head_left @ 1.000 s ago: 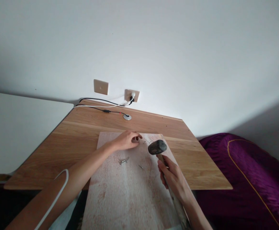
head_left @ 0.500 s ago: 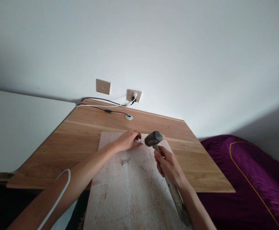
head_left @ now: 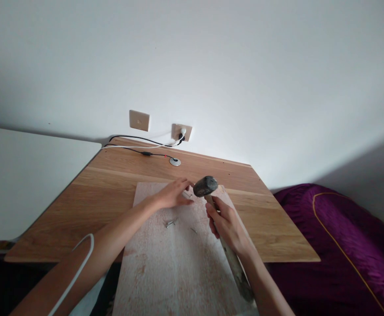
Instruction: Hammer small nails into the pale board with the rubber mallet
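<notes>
My right hand (head_left: 226, 224) is wrapped round the wooden handle of a hammer (head_left: 205, 186), whose dark metal head is raised above the far part of a whitish, worn wooden board (head_left: 165, 272). My left hand (head_left: 174, 194) reaches over the board's far left, with thumb and fingers apart. Between them a nail (head_left: 188, 195) shows near the hammer head; whether it stands in the wood I cannot tell. Closer to me lie a small cluster of nails (head_left: 170, 223) and a single thin nail (head_left: 193, 230).
The board rests on a wooden desk (head_left: 267, 224) against a white wall. Cables run from a wall socket (head_left: 181, 131) past a round cable grommet (head_left: 175, 162). A white tabletop (head_left: 37, 184) adjoins at left; purple fabric (head_left: 343, 237) lies at right. A white cord (head_left: 76, 272) crosses my left forearm.
My left thumb and fingers have spread apart around the nail. The hammer and my right hand have shifted slightly left, while the whole view has moved a little too.
</notes>
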Demonstrator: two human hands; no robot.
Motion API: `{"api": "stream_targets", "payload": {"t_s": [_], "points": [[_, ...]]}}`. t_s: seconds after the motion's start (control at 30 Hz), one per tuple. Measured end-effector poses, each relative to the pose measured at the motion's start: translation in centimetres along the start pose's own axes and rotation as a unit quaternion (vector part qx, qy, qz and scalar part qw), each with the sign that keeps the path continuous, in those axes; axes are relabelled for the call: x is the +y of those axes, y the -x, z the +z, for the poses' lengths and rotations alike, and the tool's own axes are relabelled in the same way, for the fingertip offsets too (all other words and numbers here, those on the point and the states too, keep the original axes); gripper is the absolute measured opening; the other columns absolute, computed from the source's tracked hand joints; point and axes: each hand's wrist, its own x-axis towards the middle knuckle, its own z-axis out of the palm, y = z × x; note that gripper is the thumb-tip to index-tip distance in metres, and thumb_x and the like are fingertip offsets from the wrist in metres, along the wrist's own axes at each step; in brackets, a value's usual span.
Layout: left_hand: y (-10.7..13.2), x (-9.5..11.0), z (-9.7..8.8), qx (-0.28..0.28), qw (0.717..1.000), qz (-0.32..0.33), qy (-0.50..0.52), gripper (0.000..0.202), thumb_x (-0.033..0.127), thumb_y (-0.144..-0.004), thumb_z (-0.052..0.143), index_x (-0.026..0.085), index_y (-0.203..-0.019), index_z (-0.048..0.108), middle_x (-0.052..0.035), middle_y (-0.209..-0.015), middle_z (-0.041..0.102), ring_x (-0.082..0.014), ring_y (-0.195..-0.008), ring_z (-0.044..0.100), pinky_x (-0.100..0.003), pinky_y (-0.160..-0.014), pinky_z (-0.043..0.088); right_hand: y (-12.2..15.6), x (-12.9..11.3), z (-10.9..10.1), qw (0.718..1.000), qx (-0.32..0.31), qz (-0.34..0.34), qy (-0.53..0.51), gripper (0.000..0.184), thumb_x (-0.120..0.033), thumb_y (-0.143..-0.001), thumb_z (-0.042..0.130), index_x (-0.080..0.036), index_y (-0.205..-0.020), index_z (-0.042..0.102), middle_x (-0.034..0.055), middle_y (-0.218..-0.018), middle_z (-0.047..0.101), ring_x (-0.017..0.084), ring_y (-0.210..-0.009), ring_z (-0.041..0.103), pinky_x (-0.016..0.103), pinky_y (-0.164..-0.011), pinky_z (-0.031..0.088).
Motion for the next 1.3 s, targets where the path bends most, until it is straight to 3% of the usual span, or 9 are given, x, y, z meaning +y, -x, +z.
{"api": "stream_targets", "payload": {"t_s": [0.13,0.3,0.43,0.57,0.77,0.9,0.97,1.13,1.3], "points": [[0.1,0.3,-0.1,0.000,1.000,-0.005,0.000,0.039,0.027,-0.079,0.086,0.015,-0.112,0.068,-0.0097,-0.110,0.069,-0.0236,-0.100,0.066,-0.032,-0.086,0.050,-0.3,-0.3,0.6,0.998,-0.034,0.026,0.039,0.027,-0.049,-0.094,0.047,-0.024,-0.086,0.049,-0.0081,-0.046,0.050,0.010,-0.034,0.047,0.020,-0.036,0.034],[0.0,0.5,-0.1,-0.006,1.000,-0.027,-0.002,0.011,0.024,-0.089,0.076,0.017,-0.097,0.073,-0.0062,-0.095,0.073,-0.0199,-0.085,0.068,-0.028,-0.075,0.047,0.6,0.9,0.0,0.999,0.004,0.031,0.027,0.032,-0.055,-0.094,0.047,-0.024,-0.090,0.052,-0.0086,-0.045,0.049,0.011,-0.033,0.046,0.021,-0.036,0.033],[-0.2,0.5,0.1,-0.007,0.999,-0.037,-0.020,0.008,0.024,-0.091,0.074,0.017,-0.087,0.075,-0.0056,-0.084,0.075,-0.0204,-0.080,0.069,-0.028,-0.071,0.045,2.3,2.3,-0.1,0.999,-0.006,0.050,0.018,0.037,-0.061,-0.093,0.049,-0.024,-0.089,0.052,-0.0080,-0.047,0.049,0.011,-0.033,0.045,0.022,-0.035,0.031],[-0.3,0.5,0.2,0.001,1.000,-0.010,-0.023,0.007,0.017,-0.090,0.071,0.016,-0.085,0.076,-0.0068,-0.086,0.078,-0.0216,-0.086,0.071,-0.029,-0.076,0.047,3.8,3.4,0.4,0.997,-0.030,0.071,0.022,0.042,-0.065,-0.094,0.049,-0.024,-0.094,0.055,-0.0076,-0.045,0.050,0.012,-0.033,0.046,0.023,-0.035,0.031],[-0.2,0.1,0.2,-0.014,1.000,0.006,-0.005,0.012,0.016,-0.089,0.070,0.018,-0.099,0.076,-0.0065,-0.096,0.076,-0.0208,-0.090,0.070,-0.030,-0.081,0.049,3.2,2.3,-0.1,0.999,0.003,0.037,0.010,0.039,-0.061,-0.095,0.047,-0.023,-0.095,0.054,-0.0084,-0.047,0.049,0.011,-0.034,0.046,0.022,-0.036,0.032],[0.1,-0.1,0.2,0.000,1.000,0.000,0.004,0.050,0.032,-0.078,0.087,0.019,-0.122,0.068,-0.0068,-0.105,0.071,-0.0231,-0.096,0.067,-0.033,-0.085,0.051,1.5,0.4,-0.3,1.000,0.019,0.014,0.013,0.040,-0.059,-0.097,0.046,-0.021,-0.106,0.056,-0.0087,-0.048,0.051,0.012,-0.037,0.048,0.021,-0.038,0.035],[0.3,0.1,0.0,-0.003,1.000,0.002,0.009,0.053,0.033,-0.076,0.089,0.020,-0.123,0.066,-0.0070,-0.108,0.070,-0.0244,-0.102,0.066,-0.034,-0.088,0.052,0.6,0.0,-0.1,1.000,-0.009,0.014,0.025,0.038,-0.057,-0.098,0.045,-0.021,-0.106,0.056,-0.0087,-0.048,0.051,0.012,-0.036,0.048,0.021,-0.038,0.034],[0.4,0.6,-0.2,0.002,1.000,-0.014,0.005,0.043,0.026,-0.082,0.084,0.018,-0.120,0.067,-0.0093,-0.114,0.070,-0.0251,-0.104,0.067,-0.034,-0.090,0.051,0.3,1.2,0.2,0.998,-0.047,0.035,0.023,0.036,-0.057,-0.098,0.046,-0.022,-0.099,0.055,-0.0079,-0.049,0.053,0.012,-0.037,0.049,0.021,-0.038,0.034],[0.3,0.6,-0.2,-0.005,1.000,-0.014,-0.001,0.006,0.023,-0.091,0.075,0.018,-0.092,0.070,-0.0047,-0.096,0.071,-0.0207,-0.092,0.068,-0.029,-0.081,0.049,2.7,3.5,-0.6,0.995,-0.020,0.099,-0.009,0.050,-0.069,-0.096,0.044,-0.021,-0.102,0.058,-0.0089,-0.045,0.047,0.012,-0.035,0.045,0.022,-0.036,0.031]]}}
